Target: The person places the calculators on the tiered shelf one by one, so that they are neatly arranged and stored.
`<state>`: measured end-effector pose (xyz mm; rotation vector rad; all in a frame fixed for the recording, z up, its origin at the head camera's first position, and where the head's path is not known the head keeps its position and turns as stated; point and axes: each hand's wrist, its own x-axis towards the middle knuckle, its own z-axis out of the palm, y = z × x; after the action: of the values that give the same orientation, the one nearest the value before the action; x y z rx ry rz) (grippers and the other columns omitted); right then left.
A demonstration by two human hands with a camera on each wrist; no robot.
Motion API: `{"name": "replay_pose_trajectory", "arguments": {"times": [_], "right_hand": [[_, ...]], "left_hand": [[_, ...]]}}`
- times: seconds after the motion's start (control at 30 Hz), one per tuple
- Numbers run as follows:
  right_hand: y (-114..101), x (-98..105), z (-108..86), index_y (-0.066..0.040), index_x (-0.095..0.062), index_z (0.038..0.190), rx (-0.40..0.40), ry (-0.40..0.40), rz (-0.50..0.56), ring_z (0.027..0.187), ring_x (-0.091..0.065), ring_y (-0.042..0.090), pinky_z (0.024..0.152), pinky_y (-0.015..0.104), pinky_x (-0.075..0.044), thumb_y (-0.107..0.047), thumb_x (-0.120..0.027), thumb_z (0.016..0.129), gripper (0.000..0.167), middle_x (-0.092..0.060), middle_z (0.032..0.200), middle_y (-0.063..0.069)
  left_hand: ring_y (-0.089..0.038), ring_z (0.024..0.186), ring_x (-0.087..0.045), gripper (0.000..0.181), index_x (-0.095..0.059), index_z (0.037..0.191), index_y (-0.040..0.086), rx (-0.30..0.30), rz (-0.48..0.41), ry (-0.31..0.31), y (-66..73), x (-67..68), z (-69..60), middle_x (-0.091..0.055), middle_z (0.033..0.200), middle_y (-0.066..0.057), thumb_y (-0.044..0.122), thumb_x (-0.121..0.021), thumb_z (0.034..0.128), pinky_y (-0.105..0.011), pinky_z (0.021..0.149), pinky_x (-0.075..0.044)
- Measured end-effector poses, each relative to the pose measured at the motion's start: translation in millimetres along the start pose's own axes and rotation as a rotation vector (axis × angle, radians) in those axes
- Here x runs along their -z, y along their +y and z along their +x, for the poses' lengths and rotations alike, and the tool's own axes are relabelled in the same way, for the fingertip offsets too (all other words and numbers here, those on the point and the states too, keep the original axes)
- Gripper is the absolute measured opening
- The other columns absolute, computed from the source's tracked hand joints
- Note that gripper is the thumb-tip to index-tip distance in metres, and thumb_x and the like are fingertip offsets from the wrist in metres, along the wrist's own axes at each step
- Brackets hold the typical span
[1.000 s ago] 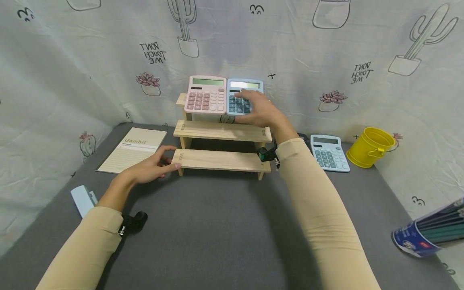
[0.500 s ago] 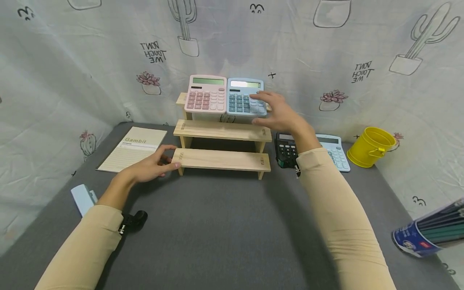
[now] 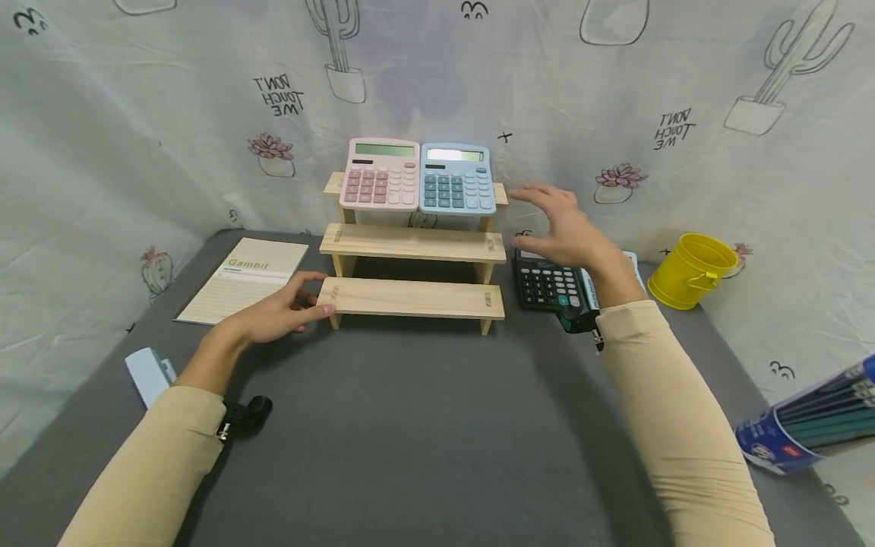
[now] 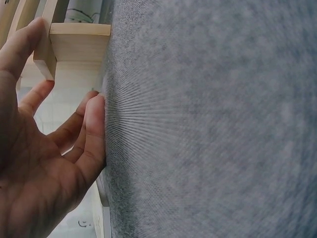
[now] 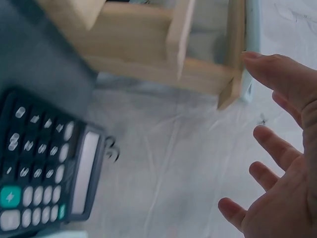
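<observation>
A three-tier wooden stand [image 3: 413, 298] stands at the back middle of the desk. My left hand [image 3: 273, 311] holds the left end of its lowest board between thumb and index finger; the left wrist view shows the other fingers below, off the wood. On the top tier a pink calculator [image 3: 380, 175] and a light blue calculator [image 3: 457, 178] lean side by side. My right hand [image 3: 570, 232] hovers right of the stand, fingers spread and holding nothing. Below it lies a black calculator [image 3: 540, 287], and another pale blue calculator [image 3: 632, 262] is mostly hidden by my right wrist.
Left of the stand lies a Gambit notepad [image 3: 239, 282], with a pale blue stapler [image 3: 146, 376] partly behind my left sleeve. A yellow bucket [image 3: 693, 270] stands at the back right. Nearer is a blue-labelled container of pencils [image 3: 779, 444]. A printed cloth [image 3: 437, 91] hangs behind.
My right hand has drawn away from the light blue calculator on the top tier, moving right, and the black calculator has come into view. My left hand keeps its place at the board.
</observation>
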<state>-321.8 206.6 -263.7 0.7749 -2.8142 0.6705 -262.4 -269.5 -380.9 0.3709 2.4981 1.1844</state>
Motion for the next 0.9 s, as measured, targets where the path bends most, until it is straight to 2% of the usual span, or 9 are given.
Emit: {"name": "replay_pose_trajectory", "arguments": {"times": [0.23, 0.37, 0.67, 0.9], "right_hand": [[22, 5, -22.6, -0.007, -0.045, 0.154, -0.009, 0.051, -0.007, 0.148, -0.023, 0.046, 0.116, 0.068, -0.017, -0.016, -0.077, 0.091, 0.07, -0.034, 0.16, 0.022], [29, 8, -31.9, -0.007, -0.045, 0.154, -0.028, 0.078, -0.006, 0.147, -0.023, 0.048, 0.115, 0.071, -0.02, -0.015, -0.077, 0.092, 0.07, -0.034, 0.16, 0.023], [49, 10, -52.0, -0.01, -0.042, 0.156, -0.1, 0.054, -0.04, 0.144, -0.023, 0.052, 0.111, 0.074, -0.022, -0.022, -0.077, 0.094, 0.072, -0.033, 0.161, 0.022], [60, 7, -60.9, -0.012, -0.042, 0.156, -0.127, 0.06, -0.057, 0.143, -0.023, 0.052, 0.109, 0.075, -0.023, -0.026, -0.075, 0.095, 0.071, -0.034, 0.161, 0.022]], "left_hand": [[-0.042, 0.13, -0.051, 0.08, -0.012, 0.161, 0.024, 0.0, 0.001, -0.007, 1.5, -0.6, 2.9, -0.04, 0.146, -0.027, 0.051, -0.059, 0.1028, -0.048, 0.093, -0.055], [-0.042, 0.133, -0.05, 0.08, -0.012, 0.161, 0.023, -0.003, -0.005, -0.009, 1.7, -0.9, 3.7, -0.04, 0.147, -0.027, 0.051, -0.059, 0.1029, -0.049, 0.095, -0.054], [-0.043, 0.134, -0.049, 0.081, -0.012, 0.161, 0.024, 0.002, -0.013, -0.009, 0.4, -3.4, 4.9, -0.04, 0.148, -0.027, 0.052, -0.06, 0.1022, -0.051, 0.097, -0.053], [-0.041, 0.132, -0.051, 0.082, -0.013, 0.161, 0.026, 0.028, -0.002, 0.013, 0.0, 0.1, -0.3, -0.04, 0.146, -0.025, 0.054, -0.061, 0.101, -0.05, 0.096, -0.054]]}}
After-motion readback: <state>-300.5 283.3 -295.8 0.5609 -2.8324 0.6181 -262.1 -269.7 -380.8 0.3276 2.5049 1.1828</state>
